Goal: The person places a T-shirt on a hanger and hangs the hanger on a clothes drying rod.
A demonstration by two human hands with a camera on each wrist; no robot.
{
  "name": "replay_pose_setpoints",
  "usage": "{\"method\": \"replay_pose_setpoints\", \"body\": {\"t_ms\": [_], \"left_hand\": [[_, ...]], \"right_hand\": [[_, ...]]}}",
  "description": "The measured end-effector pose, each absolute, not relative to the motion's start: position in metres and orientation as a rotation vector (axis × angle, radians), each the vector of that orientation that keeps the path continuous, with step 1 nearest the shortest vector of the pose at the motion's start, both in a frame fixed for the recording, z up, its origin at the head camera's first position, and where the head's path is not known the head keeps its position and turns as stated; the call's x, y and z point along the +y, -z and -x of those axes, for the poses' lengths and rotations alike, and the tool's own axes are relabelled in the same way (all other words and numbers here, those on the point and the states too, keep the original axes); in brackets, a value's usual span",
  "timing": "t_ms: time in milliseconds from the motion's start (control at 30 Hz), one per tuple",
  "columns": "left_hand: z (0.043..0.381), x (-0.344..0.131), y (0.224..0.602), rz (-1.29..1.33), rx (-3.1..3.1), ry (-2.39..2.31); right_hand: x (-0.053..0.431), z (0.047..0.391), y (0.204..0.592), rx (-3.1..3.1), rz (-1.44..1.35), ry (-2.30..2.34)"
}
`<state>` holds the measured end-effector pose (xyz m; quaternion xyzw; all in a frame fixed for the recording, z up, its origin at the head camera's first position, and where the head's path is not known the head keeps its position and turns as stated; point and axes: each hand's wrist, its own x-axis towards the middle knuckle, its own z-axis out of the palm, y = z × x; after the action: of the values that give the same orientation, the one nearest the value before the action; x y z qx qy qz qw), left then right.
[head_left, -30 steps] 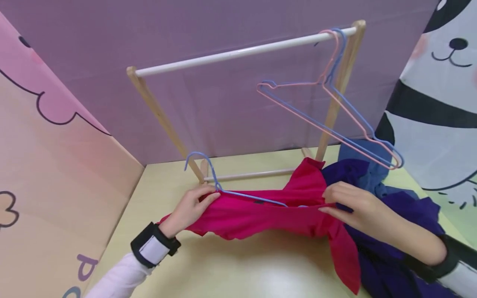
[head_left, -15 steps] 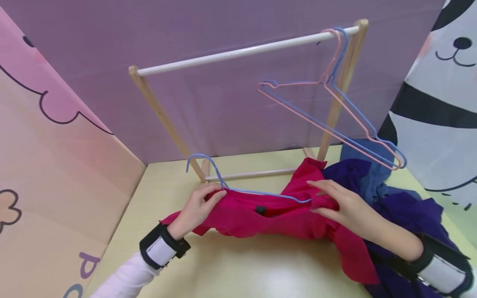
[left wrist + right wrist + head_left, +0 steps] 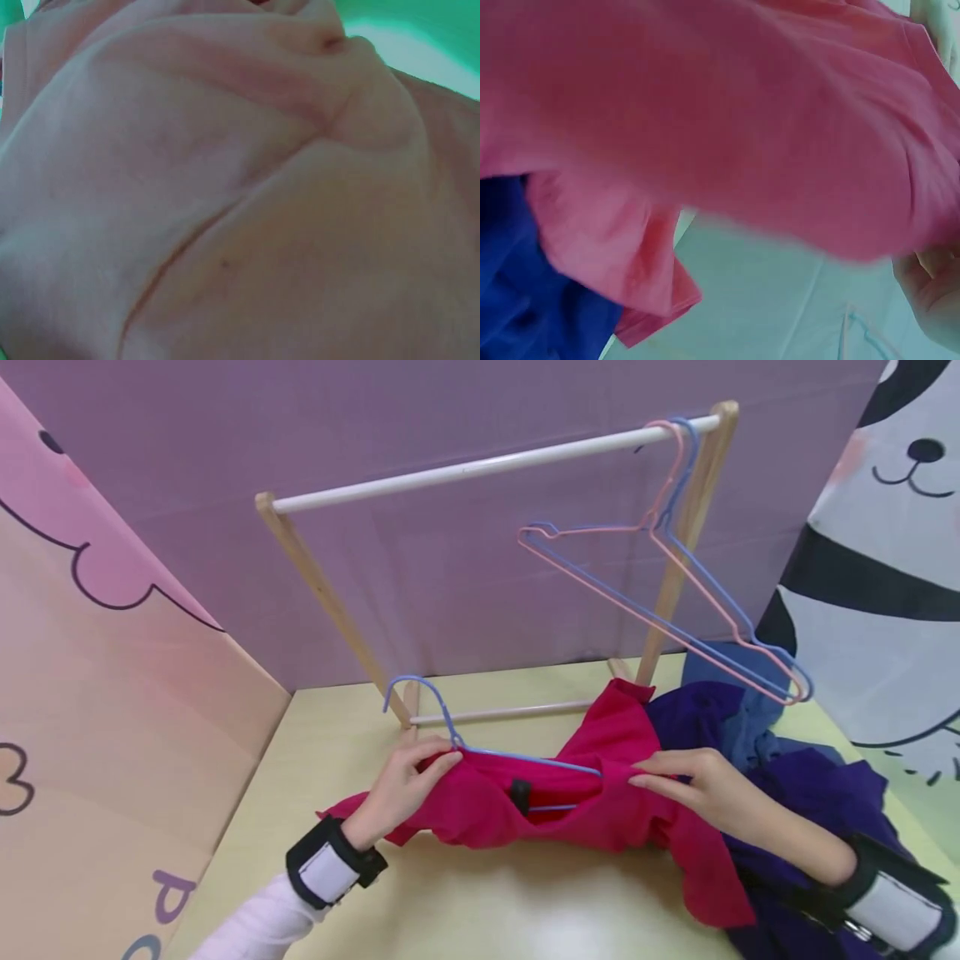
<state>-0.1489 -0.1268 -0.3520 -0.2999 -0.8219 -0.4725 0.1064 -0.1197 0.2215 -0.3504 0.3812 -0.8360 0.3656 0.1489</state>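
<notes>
While left hand (image 3: 408,785) pinches red shirt (image 3: 480,810) close beside hook of blue hanger (image 3: 532,760), right hand (image 3: 693,785) pinches right side of neckline. Shirt bunched over tabletop (image 3: 525,910), near side of rack (image 3: 487,466); hanger partly inside. Best, probably: keep neckline spread, ease hanger under cloth without snagging. Pale tabletop; purple clothes (image 3: 832,793) right; purple wall (image 3: 450,593) far; panda print (image 3: 885,652) far right.

Over the table (image 3: 465,910), a shirt (image 3: 562,831) is held between the left hand (image 3: 408,785) and the right hand (image 3: 697,785). Inside its neck opening (image 3: 562,789), a hanger (image 3: 525,757) is partly enclosed, its hook (image 3: 410,677) exposed beyond the left hand. Behind the shirt, a rack (image 3: 322,585) is placed; at its right end, two hangers (image 3: 651,520) are hung on the rail (image 3: 465,467). To the shirt's right, heaped clothes (image 3: 825,785) are laid.
</notes>
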Motion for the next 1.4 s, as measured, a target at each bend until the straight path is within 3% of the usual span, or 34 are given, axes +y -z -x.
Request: {"method": "replay_pose_setpoints", "body": {"t_ms": [233, 567, 1100, 1400], "left_hand": [[0.149, -0.111, 0.355, 1.087, -2.281, 1.311], [0.145, -0.094, 0.358, 1.015, -2.433, 1.333], [0.143, -0.114, 0.364, 0.891, -2.620, 1.377], [0.149, -0.125, 0.366, 0.885, -2.572, 1.342]], "right_hand": [[0.196, 0.120, 0.349, -2.515, -1.029, -1.077], [0.165, 0.119, 0.356, -2.637, -0.769, -1.144], [0.186, 0.111, 0.357, -2.797, -0.595, -1.237], [0.205, 0.105, 0.355, -2.813, -0.985, -1.549]]}}
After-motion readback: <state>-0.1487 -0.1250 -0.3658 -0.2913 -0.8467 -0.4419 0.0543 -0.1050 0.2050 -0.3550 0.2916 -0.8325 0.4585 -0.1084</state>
